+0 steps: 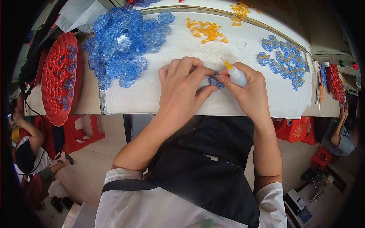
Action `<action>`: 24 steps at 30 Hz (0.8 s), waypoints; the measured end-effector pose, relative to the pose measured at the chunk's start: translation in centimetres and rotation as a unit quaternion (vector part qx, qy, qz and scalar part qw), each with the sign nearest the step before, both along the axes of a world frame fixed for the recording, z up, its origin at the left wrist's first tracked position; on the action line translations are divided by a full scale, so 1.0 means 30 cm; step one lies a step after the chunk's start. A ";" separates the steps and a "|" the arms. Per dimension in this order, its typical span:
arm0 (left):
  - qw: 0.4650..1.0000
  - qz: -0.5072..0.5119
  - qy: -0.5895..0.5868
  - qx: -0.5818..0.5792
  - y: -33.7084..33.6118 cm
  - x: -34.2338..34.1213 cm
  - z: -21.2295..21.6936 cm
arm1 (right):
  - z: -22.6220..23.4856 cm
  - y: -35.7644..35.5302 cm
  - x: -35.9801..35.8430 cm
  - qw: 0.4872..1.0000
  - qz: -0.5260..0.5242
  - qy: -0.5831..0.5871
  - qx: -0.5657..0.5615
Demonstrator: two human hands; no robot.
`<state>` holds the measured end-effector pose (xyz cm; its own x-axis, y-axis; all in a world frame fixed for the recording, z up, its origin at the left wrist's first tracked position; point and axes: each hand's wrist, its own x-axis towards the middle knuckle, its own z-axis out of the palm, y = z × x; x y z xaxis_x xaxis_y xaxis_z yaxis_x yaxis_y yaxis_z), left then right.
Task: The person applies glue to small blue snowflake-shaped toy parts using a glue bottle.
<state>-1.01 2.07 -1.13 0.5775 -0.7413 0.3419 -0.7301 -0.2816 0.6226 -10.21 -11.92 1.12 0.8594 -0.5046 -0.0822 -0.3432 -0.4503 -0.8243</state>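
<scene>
1. the left hand [182, 85] pinches a small blue translucent plastic flower piece [215, 81] between thumb and fingertips; the grip is clamped on the piece.
2. the right hand [247, 89] touches the same piece with its fingertips from the other side and also holds a small white glue bottle [237, 76] with an orange nozzle; the grip is closed around the bottle, nozzle pointing up and to the left.
3. the flower piece sits between the two hands, just above the white sheet [178, 45] that covers the tabletop [89, 100], near the sheet's front edge.
4. a large heap of blue flower pieces [121, 41] lies on the sheet to the left of the hands, well apart from them.
5. a smaller spread of blue flower pieces [285, 59] lies to the right of the hands.
6. orange-yellow plastic pieces [207, 30] lie beyond the hands, toward the far edge of the sheet.
7. a red tray [74, 81] holding red pieces, with a few blue ones, stands at the left end of the tabletop.
8. red plastic stools [81, 133] stand on the floor below the tabletop.
</scene>
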 end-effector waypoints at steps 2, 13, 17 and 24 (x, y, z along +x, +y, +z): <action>1.000 0.001 -0.003 -0.001 0.000 -0.001 -0.003 | -0.002 0.004 0.000 1.000 0.001 -0.007 -0.008; 1.000 -0.004 -0.004 -0.007 -0.003 0.000 -0.009 | 0.011 0.005 0.010 0.998 0.022 0.003 -0.058; 1.000 0.001 -0.003 -0.017 -0.002 0.002 -0.012 | 0.023 0.026 0.012 0.991 0.034 -0.024 -0.126; 1.000 0.002 -0.001 -0.011 -0.009 -0.002 -0.006 | 0.014 0.018 0.010 0.985 0.051 -0.034 -0.158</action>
<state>-1.07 1.79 -1.30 0.5801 -0.7315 0.3584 -0.7298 -0.2713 0.6276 -9.91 -11.38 1.53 0.9050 -0.4064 0.1256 -0.2312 -0.7178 -0.6568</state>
